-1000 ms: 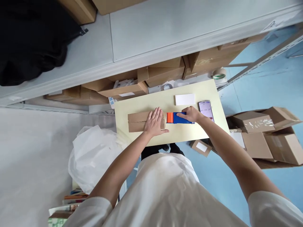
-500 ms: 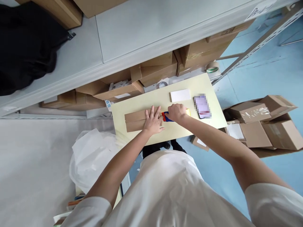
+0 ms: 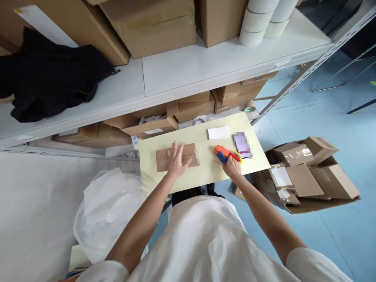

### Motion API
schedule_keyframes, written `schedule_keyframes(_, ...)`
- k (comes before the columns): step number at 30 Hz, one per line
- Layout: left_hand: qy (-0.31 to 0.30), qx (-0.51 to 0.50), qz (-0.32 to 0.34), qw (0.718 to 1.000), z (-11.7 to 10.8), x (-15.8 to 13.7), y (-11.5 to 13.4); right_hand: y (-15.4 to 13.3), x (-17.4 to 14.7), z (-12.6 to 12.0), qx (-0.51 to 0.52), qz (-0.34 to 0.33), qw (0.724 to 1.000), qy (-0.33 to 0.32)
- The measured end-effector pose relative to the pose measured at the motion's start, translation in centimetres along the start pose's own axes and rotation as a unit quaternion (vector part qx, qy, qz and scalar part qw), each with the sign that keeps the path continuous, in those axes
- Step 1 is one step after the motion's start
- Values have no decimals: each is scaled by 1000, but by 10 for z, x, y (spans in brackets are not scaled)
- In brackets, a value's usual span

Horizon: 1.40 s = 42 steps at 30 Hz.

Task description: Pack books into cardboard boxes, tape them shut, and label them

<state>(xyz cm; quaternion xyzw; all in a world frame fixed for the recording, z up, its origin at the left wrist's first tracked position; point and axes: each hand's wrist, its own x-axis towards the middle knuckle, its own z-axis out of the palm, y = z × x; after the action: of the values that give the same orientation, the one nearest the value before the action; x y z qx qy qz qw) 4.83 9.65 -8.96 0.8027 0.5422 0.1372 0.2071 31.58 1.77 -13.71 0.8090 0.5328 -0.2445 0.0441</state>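
A flat brown cardboard box (image 3: 190, 151) lies closed on the pale yellow tabletop (image 3: 149, 180), a seam running along its top. Over the box's middle is my left hand (image 3: 176, 162), fingers spread; whether it touches the cardboard I cannot tell. My right hand (image 3: 232, 167) grips the handle of an orange and blue tape dispenser (image 3: 222, 152) with a yellow roll edge, held to the right of the box. Just beyond the dispenser lies a phone (image 3: 242, 144) with a blurred screen. A white rectangular card or pad (image 3: 218, 132) rests near the table's far edge.
Above the far edge runs a grey shelf (image 3: 205, 74) carrying cartons, a black cloth (image 3: 58, 82) and white rolls (image 3: 257, 21). Open cartons (image 3: 158, 126) stand beneath it. A large box of cartons (image 3: 311, 172) sits on the floor at right, white plastic (image 3: 108, 211) at left.
My right hand has lifted the tape dispenser from beside the box and turned it, moving right and nearer to me. My left hand has shifted left over the box. The view has tilted up.
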Motion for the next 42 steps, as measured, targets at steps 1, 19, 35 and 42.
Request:
schedule_keyframes(1,46,-9,-52,998,-6,-8,-15,2,-1,9,1,-3,1000,-1)
schedule_keyframes(19,68,-425,-362,827,-9,-47,-84,-94,8,7,326,-243,911,-64)
schedule_keyframes(35,96,-211,-368,901,-3,-45,-96,-105,7,26,359,-195,911,-60)
schedule_keyframes(42,-21,78,-71,994,-11,-16,-35,9,-24,17,133,-165,967,139)
